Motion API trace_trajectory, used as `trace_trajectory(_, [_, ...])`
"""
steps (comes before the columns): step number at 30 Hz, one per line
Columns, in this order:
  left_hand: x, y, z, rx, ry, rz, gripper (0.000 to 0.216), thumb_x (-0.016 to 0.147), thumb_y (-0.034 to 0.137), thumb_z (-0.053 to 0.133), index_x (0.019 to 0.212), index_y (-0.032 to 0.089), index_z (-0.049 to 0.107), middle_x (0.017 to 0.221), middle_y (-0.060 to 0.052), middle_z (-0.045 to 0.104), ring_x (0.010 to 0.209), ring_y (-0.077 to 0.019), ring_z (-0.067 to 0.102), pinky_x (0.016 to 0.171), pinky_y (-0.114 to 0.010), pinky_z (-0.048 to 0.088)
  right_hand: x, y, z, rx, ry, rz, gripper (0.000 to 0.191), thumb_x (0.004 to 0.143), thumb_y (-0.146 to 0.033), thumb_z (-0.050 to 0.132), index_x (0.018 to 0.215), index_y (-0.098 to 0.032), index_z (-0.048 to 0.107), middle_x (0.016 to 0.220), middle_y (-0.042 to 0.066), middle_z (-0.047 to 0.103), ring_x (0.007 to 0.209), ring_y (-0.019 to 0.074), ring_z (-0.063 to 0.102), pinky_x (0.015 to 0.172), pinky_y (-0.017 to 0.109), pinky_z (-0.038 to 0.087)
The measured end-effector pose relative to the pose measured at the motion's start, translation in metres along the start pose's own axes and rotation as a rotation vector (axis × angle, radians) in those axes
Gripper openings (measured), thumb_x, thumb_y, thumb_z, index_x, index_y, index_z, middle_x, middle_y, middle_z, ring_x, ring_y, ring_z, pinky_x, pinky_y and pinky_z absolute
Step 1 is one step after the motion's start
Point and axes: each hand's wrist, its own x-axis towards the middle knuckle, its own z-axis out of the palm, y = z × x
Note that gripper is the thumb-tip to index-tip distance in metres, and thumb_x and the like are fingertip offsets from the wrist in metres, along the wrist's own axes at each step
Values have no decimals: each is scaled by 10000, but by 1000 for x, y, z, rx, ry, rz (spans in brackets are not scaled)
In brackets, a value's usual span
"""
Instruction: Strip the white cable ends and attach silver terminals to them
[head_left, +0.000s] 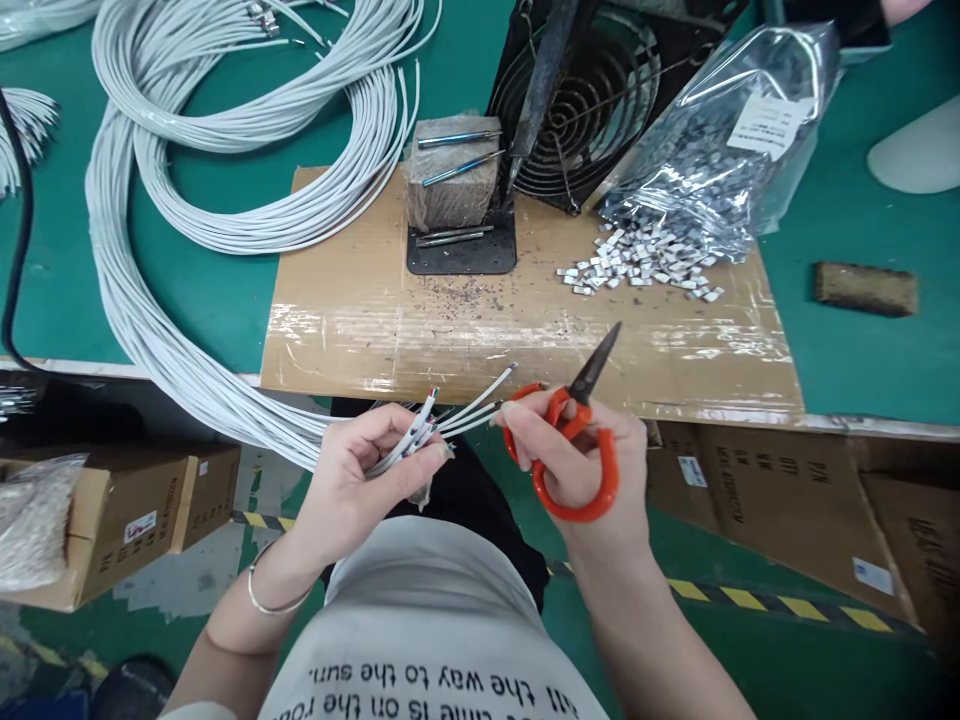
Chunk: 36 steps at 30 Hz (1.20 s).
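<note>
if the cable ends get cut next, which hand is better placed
Likely the right hand: it holds the orange scissors near the cable ends, while the left hand grips the white cables.

Cardboard sheet (450, 350): white streaks of glare face me, mid-frame.
Plastic bag (712, 165): bright, crinkled glints, upper right.
My left hand (367, 470), my right hand (589, 455): evenly lit, fairly sharp.
Boxes (780, 515): dim, shadowed, print soft, lower right.
My right forearm (637, 620): wide-angle stretch.
</note>
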Motion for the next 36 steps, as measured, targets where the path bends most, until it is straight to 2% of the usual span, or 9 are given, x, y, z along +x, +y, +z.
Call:
trace_trajectory(5, [0, -1, 3, 43, 35, 25, 227, 933, 405, 851, 905, 180, 865, 694, -20, 693, 531, -94, 479, 475, -217, 396, -4, -5, -13, -273, -270, -156, 413, 902, -408, 857, 641, -202, 612, 617, -30, 521, 567, 117, 439, 508, 273, 329])
trace_trajectory(10, [3, -3, 4, 25, 45, 54, 129, 927, 310, 856, 894, 185, 860, 734, -19, 720, 559, -90, 510, 502, -196, 420, -8, -7, -16, -425, -401, -221, 431, 927, -334, 828, 669, -215, 505, 637, -42, 490, 595, 116, 417, 538, 270, 324])
trace_trajectory(19, [0, -4, 2, 14, 10, 44, 78, 930, 220, 822, 863, 181, 816, 671, 26, 623, 550, -66, 455, 495, -167, 360, -7, -4, -16, -529, -455, -282, 474, 952, -212, 684, 690, -237, 291, 614, -57, 364, 583, 106, 337, 539, 271, 280])
trace_trajectory(27, [0, -3, 2, 56, -2, 51, 102, 929, 219, 812, 840, 170, 799, 632, 39, 554, 542, -69, 373, 477, -194, 293, -2, -6, -21, -511, -520, -277, 475, 911, -133, 652, 680, -232, 248, 599, -66, 307, 566, 93, 279, 520, 263, 253])
trace_trajectory(36, [-2, -4, 2, 49, 8, 46, 105, 927, 234, 836, 839, 184, 811, 639, 41, 583, 533, -65, 377, 468, -192, 298, -2, -4, -21, -511, -476, -342, 479, 847, -65, 654, 672, -228, 239, 601, -70, 274, 568, 91, 235, 504, 263, 219])
